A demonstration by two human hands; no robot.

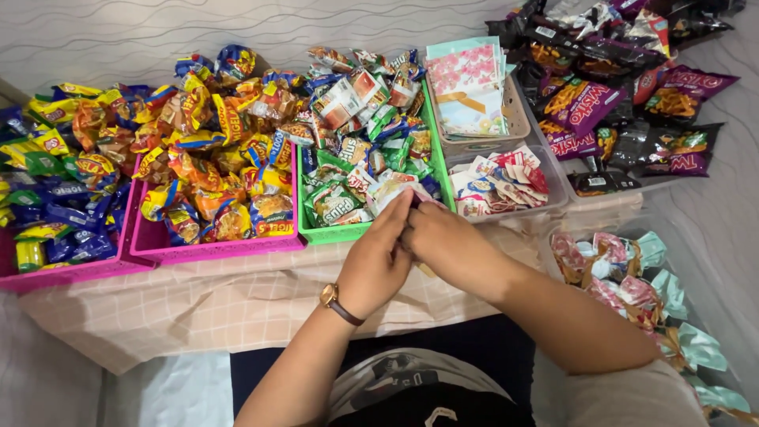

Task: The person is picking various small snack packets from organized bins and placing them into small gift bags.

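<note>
Small packet [413,198], mostly hidden between left hand [378,265], right hand [447,241]

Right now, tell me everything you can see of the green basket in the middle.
The green basket looks like moulded plastic, rectangular, with straight walls. It sits upright on a checked cloth, pressed between a pink basket and a clear tray. Small snack packets in green, white and red are heaped above its rim. The left hand and right hand meet just in front of its near wall.
</note>
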